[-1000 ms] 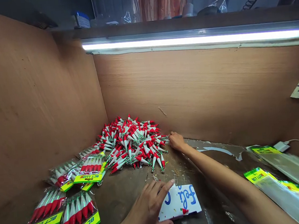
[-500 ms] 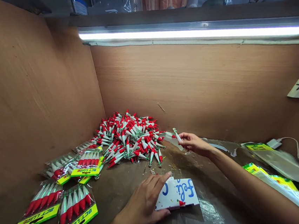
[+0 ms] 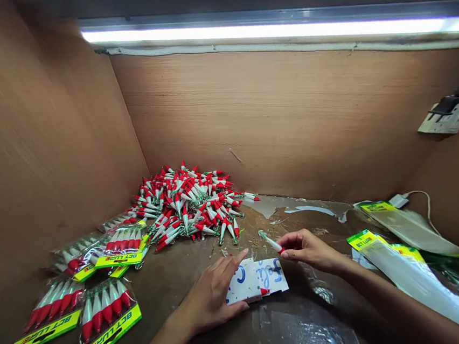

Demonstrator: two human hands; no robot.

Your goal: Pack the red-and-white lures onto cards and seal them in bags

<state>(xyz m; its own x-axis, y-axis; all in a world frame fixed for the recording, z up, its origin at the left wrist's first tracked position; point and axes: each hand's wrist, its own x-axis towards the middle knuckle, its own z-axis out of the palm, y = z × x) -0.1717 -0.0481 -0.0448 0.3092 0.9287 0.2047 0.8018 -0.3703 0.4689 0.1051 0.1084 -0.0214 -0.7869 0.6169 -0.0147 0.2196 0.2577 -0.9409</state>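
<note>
A squid lure (image 3: 271, 241), white with a red end and green hooks, is pinched by its red end in my right hand (image 3: 314, 250). Its hooks point up and left, above the far edge of a small white box (image 3: 275, 277) with blue handwriting. My left hand (image 3: 212, 292) grips the box's left part, thumb on the near side and fingers along the far side. A red lure tip (image 3: 264, 291) shows at the box's near edge. Behind my hands lies a big pile of red-and-white lures (image 3: 187, 203).
Packed lures with yellow BCT LURE headers (image 3: 109, 337) lie at the left. Clear bags with yellow headers (image 3: 406, 279) lie at the right beside a white cable (image 3: 430, 209). Wooden walls (image 3: 257, 120) enclose the table, under a tube light (image 3: 264, 30).
My right hand has come toward me with the lure, from beside the pile to just above the box. My left hand stays on the box. The view has tilted down.
</note>
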